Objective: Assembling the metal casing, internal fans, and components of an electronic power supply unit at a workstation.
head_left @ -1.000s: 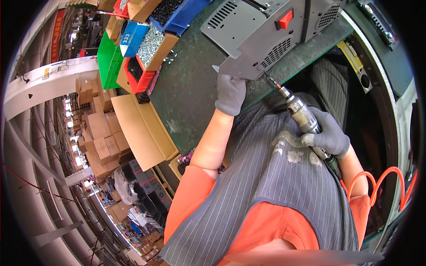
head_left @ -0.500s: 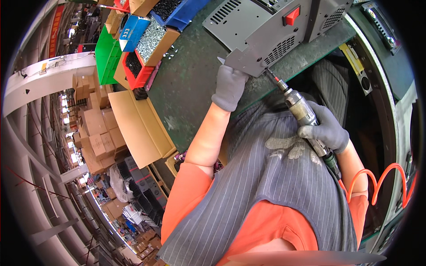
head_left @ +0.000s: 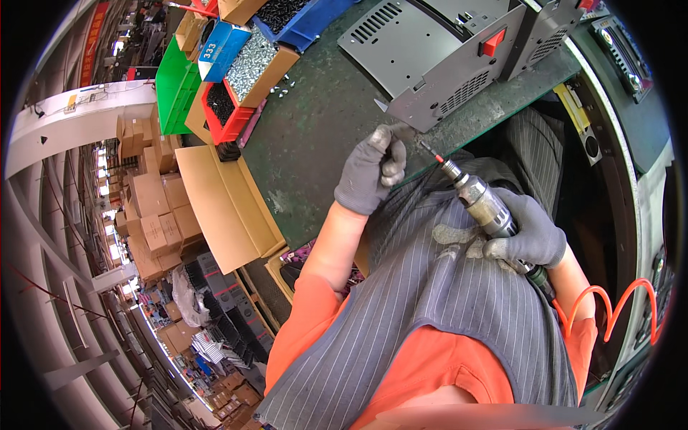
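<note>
While the left hand curls in a loose fist at the near edge of the green surface, fingertips pinched together as if on something small that cannot be made out, the right hand is clamped around the grip of a pneumatic screwdriver. Its red-tipped bit points up toward the near corner of the grey metal case, just short of it and not touching. The case lies on the surface with its vented side and a red rocker switch facing the person. An orange coiled air hose trails from the tool's rear, past the right forearm.

To do this step well, I judge that the bit should be brought square to the case wall rather than at the present slant, so it seats cleanly and does not skate across the painted metal. The left hand would do best steadying the corner, fingers clear of the bit's path. The hose should hang slack so it does not tug the tool off line. Bins of screws stand well apart at the far left of the surface.
</note>
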Demonstrator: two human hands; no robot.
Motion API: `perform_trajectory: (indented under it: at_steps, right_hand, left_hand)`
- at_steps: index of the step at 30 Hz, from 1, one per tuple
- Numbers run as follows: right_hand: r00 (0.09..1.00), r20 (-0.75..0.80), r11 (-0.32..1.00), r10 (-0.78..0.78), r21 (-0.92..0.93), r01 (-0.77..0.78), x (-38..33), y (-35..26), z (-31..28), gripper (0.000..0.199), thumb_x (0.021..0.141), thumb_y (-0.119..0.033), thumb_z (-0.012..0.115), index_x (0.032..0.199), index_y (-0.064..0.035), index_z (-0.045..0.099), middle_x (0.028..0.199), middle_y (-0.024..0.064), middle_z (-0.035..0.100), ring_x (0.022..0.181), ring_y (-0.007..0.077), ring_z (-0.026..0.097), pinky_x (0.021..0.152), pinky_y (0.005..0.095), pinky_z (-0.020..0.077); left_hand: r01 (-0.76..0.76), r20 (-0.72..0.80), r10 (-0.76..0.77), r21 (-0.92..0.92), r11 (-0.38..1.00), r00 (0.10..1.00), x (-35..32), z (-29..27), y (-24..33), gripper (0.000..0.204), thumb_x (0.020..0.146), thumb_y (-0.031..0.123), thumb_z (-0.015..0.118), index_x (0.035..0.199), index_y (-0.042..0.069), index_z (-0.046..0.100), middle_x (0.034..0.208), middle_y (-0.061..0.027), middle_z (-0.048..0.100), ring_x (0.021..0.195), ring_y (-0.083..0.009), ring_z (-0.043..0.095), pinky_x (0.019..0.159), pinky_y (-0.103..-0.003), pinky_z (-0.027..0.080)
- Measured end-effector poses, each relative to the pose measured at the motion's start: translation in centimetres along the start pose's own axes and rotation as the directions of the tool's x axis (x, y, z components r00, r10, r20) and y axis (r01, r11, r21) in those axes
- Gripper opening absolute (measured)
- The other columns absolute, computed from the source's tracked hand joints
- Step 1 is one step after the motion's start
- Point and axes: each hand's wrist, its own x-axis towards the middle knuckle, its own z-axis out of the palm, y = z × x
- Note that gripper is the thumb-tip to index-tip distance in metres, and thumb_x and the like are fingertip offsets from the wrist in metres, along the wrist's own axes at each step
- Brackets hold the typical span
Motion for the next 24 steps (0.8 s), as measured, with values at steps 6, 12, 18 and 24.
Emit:
perform_trajectory:
  at_steps: [6,12,18,24]
  right_hand:
    - [0.999,0.045,1.000,-0.017,0.010,0.016,0.4,-0.8,0.4,0.075,0.065,-0.030,0.087,0.127,0.0011,0.057,0.112,0.0137,0.065,0.103,0.0244,0.062,0.095,0.0363,0.0468]
    - [0.998,0.060,1.000,0.004,0.002,-0.004,0.1,-0.6,0.2,0.075,0.065,-0.029,0.087,0.127,0.0013,0.057,0.113,0.0150,0.065,0.105,0.0265,0.062,0.097,0.0375,0.0461]
    - [0.992,0.063,0.992,-0.105,-0.066,0.109,-0.5,0.5,-0.4,0.075,0.066,-0.031,0.085,0.127,0.0021,0.057,0.114,0.0160,0.065,0.106,0.0285,0.063,0.096,0.0376,0.0469]
    - [0.992,0.096,0.996,-0.083,-0.017,0.085,-1.3,0.2,-2.0,0.096,0.061,-0.044,0.086,0.138,0.0010,0.051,0.120,0.0143,0.064,0.107,0.0267,0.064,0.099,0.0369,0.0466]
  left_hand:
    - [-0.110,-0.021,0.135,0.470,0.876,0.991,-0.6,1.5,-0.2,0.049,0.105,0.046,0.047,0.102,0.003,0.069,0.063,0.0048,0.051,0.050,-0.0020,0.039,0.044,-0.019,0.030]
    - [-0.075,-0.116,0.185,0.616,0.784,0.976,-0.4,2.8,-0.5,0.056,0.101,0.053,0.051,0.085,0.003,0.070,0.060,0.0029,0.053,0.050,-0.0034,0.041,0.046,-0.020,0.030]
    - [-0.104,0.019,0.128,0.703,0.703,0.992,0.1,3.1,0.5,0.055,0.098,0.055,0.055,0.089,0.003,0.070,0.063,0.0010,0.058,0.054,-0.0044,0.047,0.049,-0.021,0.036]
    - [0.060,0.104,-0.232,0.794,0.605,0.967,1.2,3.0,2.6,0.077,0.084,0.076,0.057,0.107,0.004,0.070,0.076,-0.0059,0.070,0.060,-0.0072,0.054,0.056,-0.023,0.042]
